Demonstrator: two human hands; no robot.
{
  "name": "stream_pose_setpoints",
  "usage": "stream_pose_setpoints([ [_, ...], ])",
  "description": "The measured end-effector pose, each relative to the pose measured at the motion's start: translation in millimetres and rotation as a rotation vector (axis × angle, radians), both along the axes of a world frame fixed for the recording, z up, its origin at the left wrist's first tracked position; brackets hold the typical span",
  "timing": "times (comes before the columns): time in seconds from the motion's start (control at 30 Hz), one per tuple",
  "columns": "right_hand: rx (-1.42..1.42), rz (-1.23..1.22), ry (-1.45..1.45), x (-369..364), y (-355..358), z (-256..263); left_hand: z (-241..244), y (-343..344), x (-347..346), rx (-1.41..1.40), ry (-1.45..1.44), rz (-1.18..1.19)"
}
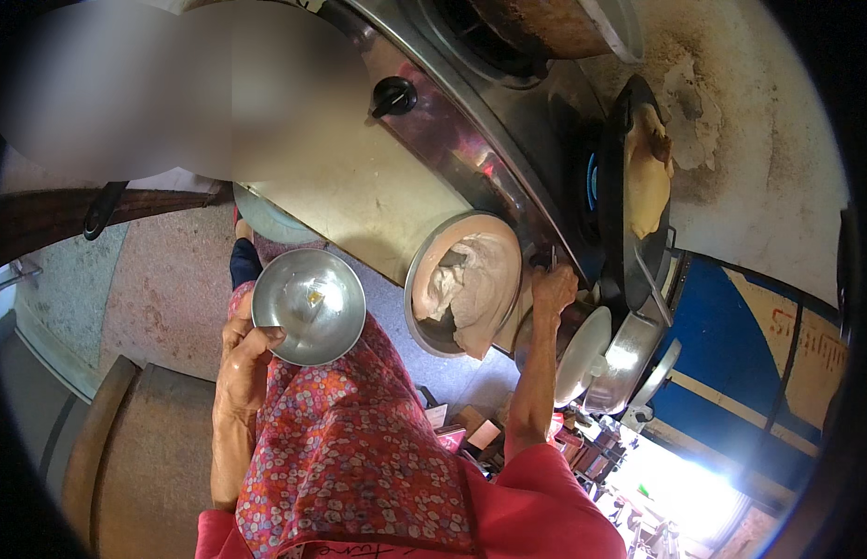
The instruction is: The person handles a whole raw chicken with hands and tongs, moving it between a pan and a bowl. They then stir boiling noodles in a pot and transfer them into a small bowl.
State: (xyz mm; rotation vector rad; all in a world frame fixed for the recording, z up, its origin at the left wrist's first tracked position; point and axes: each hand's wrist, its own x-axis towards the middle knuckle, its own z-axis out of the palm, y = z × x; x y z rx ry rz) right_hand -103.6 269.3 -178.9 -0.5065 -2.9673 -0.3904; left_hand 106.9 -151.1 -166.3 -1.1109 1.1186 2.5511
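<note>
My left hand (241, 360) holds a small stainless steel bowl (304, 325) by its rim, thumb inside. A bit of yellow residue (313, 298) lies in the bowl. My right hand (553, 288) grips a control knob (544, 258) on the front panel of the gas stove (468, 140); the fingers partly hide it. Beyond that hand, a dark frying pan (613, 209) stands over a blue flame (592, 182). A yellow, flat piece of food (648, 189) lies in the pan. A metal utensil handle (653, 283) crosses the pan's near side.
Between my hands is a large metal basin (411, 307) with a pale, soft mass (479, 286). Lidded pots (580, 356) stand right of my right forearm. Another stove knob (394, 96) and a large pot (545, 28) are farther up. Brown furniture (154, 454) stands lower left.
</note>
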Motion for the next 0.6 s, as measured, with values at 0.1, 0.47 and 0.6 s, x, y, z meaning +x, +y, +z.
stream_pose_setpoints([
  [0.1, -0.055, -0.053, -0.055, -3, -3, 3, 7, -1, -5, 0.025, -0.001, 0.002],
  [0.47, -0.681, -0.285, -0.1, 38, -61, 131, 26, -22, -25, 0.324, 0.039, 0.066],
  [0.6, -1.245, -0.169, 0.087, 63, -103, 229, 41, -31, -59, 0.397, -0.002, 0.025],
])
